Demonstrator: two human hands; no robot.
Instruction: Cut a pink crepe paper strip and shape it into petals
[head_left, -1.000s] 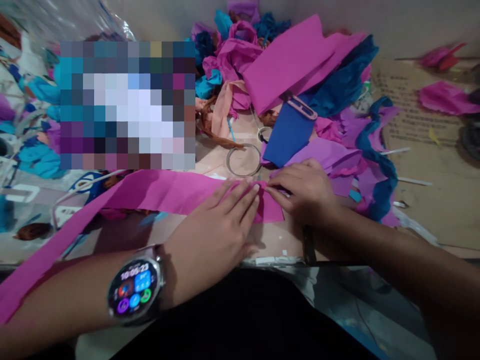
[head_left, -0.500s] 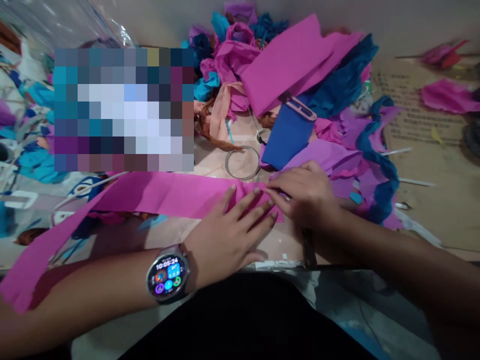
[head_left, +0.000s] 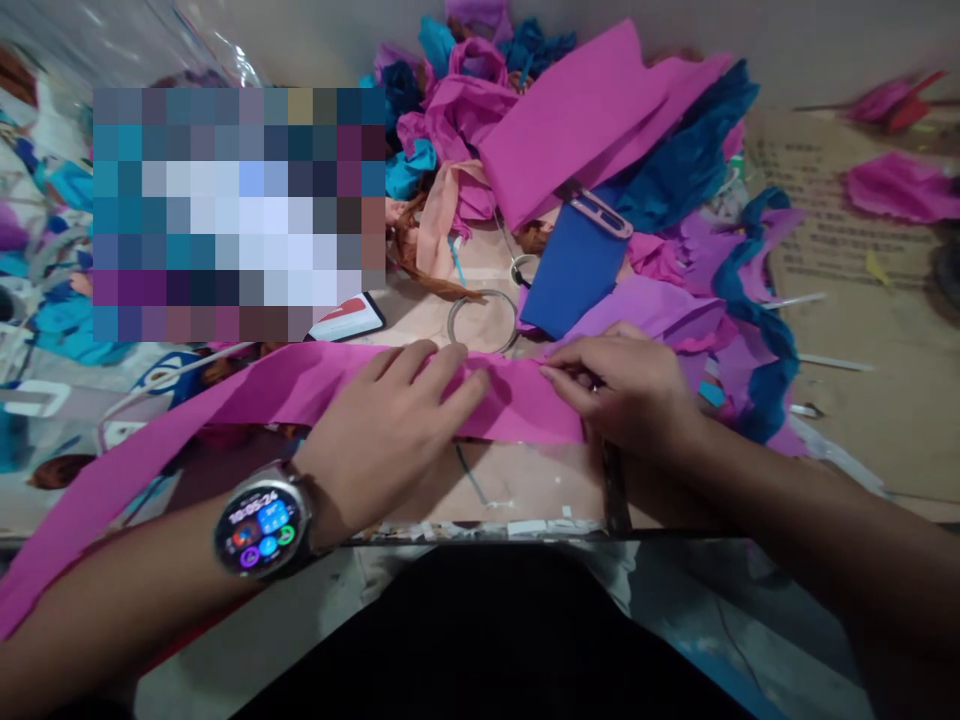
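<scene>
- Magenta-pink, thin, crepe-like long strip (head_left: 262,385): runs from the lower left of the view along the tabletop (head_left: 525,480) to the right hand (head_left: 634,390). Likely light, soft and limp; expect easy creasing and possible tearing under a hard pull.
- Left hand (head_left: 397,420): lies across the strip, fingers bent and slightly apart. Thumb hidden; whether it pinches cannot be told. A flattened palm should hold this span without wrinkling it.
- Thin grey round ring (head_left: 452,318): on the tabletop, just beyond the strip's far edge.
- Right hand: thumb and forefinger pinch the strip's far edge near its right end. A light fingertip grip on this edge should suffice; little slipping is expected.
</scene>
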